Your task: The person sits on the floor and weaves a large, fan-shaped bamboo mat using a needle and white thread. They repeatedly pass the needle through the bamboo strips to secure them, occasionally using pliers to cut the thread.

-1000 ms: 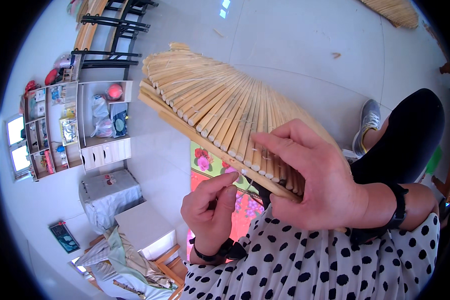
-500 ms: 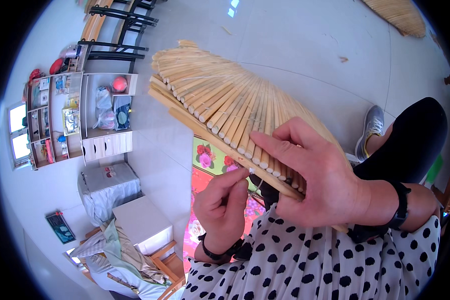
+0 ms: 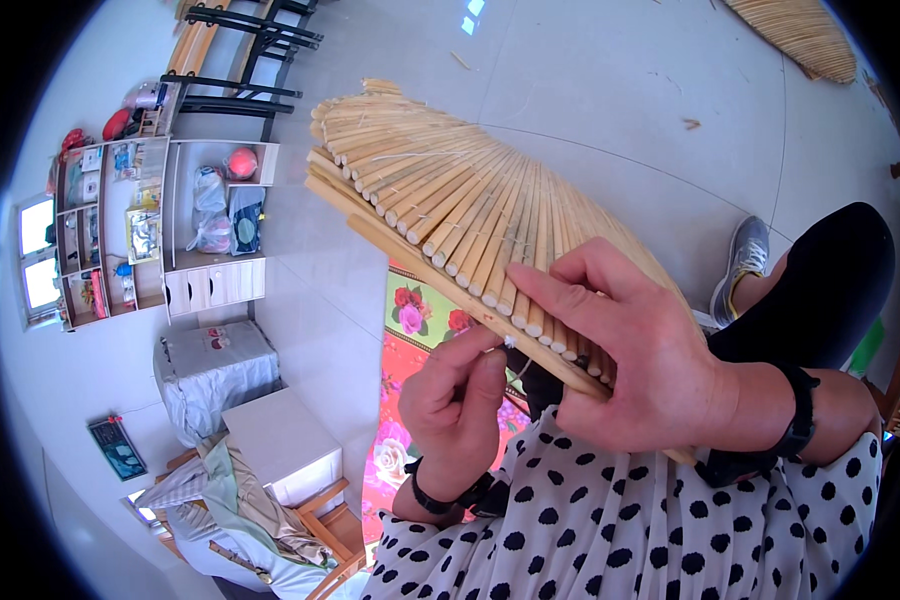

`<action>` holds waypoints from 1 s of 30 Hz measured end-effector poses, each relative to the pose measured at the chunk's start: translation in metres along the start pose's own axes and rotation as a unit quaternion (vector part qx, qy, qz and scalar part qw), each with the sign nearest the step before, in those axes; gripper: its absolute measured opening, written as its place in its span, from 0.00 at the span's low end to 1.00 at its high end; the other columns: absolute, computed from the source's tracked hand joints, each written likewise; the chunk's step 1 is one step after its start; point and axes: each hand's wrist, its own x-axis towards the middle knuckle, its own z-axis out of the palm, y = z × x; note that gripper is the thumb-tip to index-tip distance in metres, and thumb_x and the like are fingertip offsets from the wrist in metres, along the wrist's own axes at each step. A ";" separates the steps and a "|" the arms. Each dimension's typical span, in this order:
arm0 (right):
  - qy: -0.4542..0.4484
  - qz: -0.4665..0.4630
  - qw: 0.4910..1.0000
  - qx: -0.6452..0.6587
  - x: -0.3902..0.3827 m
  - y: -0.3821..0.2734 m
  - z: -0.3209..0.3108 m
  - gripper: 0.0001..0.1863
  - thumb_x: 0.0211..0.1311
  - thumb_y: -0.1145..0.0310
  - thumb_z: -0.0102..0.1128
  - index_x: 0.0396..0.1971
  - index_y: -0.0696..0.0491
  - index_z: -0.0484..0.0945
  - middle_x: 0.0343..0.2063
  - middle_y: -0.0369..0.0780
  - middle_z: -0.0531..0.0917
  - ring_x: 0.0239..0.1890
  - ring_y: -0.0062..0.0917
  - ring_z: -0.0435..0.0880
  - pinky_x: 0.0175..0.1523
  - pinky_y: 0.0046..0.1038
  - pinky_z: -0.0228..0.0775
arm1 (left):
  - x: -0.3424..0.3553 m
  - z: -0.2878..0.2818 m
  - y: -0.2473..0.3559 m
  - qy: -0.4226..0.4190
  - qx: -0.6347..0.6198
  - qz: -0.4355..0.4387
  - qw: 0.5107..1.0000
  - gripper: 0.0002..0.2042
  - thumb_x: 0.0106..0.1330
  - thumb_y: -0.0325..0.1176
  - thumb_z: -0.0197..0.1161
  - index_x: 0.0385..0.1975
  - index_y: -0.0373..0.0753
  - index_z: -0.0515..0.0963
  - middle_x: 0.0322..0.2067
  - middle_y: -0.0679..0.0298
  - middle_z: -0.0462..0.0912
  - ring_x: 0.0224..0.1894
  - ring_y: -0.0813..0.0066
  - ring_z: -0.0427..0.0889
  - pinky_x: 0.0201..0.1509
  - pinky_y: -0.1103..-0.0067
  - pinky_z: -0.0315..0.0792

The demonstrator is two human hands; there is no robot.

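A curved, fan-like panel of pale reed stalks (image 3: 470,190) lies tilted over my lap, its round cut ends lined up along a flat wooden strip (image 3: 450,290). My right hand (image 3: 650,360) clamps the near end of the panel, thumb on top of the stalks and fingers beneath the strip. Close beside it, my left hand (image 3: 455,395) is pinched at the strip's lower edge, by a small white tuft (image 3: 510,341). A thin cord (image 3: 520,372) hangs just below that tuft. Whatever lies between the left fingertips is too small to make out.
A similar reed panel (image 3: 805,40) lies on the tiled floor at the far right, with scattered scraps (image 3: 691,124). Below the panel is a floral cloth (image 3: 395,400). Along the left stand shelves (image 3: 165,255), a wrapped box (image 3: 220,375) and black metal frames (image 3: 240,85).
The panel and both hands have shifted very slightly right in the picture. My left thumb and forefinger have drawn a little closer to the strip's edge; the right hand keeps its hold.
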 end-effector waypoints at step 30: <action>-0.014 -0.028 0.999 -0.035 0.003 -0.001 -0.004 0.36 0.38 0.78 0.59 0.56 0.65 0.72 0.40 0.48 0.73 0.38 0.35 0.78 0.43 0.27 0.74 | 0.013 0.004 0.013 -0.001 0.029 -0.002 1.000 0.03 0.67 0.18 0.52 0.37 0.31 0.69 0.24 0.62 0.78 0.22 0.84 0.72 0.26 0.88 0.64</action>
